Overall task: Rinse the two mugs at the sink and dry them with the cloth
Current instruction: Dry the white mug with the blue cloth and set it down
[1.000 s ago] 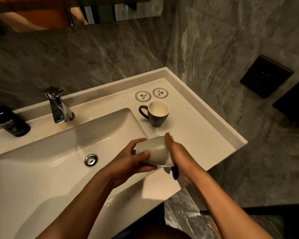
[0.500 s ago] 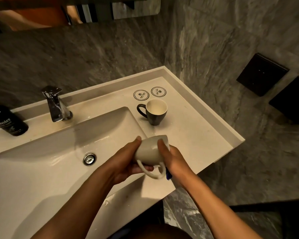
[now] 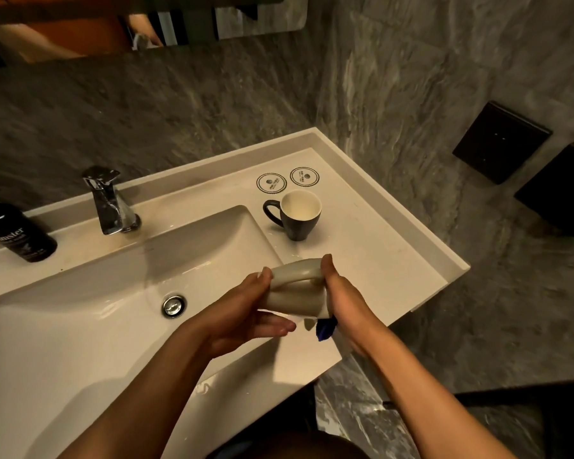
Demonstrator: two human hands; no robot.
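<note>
both hands (image 3: 246,313) (image 3: 343,299) grip white mug (image 3: 295,293) sideways, handle up; blue cloth (image 3: 325,327) under r hand.

A white mug (image 3: 295,293) lies on its side between both hands, handle up, over the sink's (image 3: 80,326) right edge. A blue cloth (image 3: 325,327) peeks beneath. A dark mug (image 3: 297,220) stands upright behind.

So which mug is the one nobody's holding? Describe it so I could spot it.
Find the white sink counter, then the flat part right of the basin. The dark mug stands upright there beside two round printed coasters. Unlike the pale mug in the hands, it is dark outside and cream inside.
</note>
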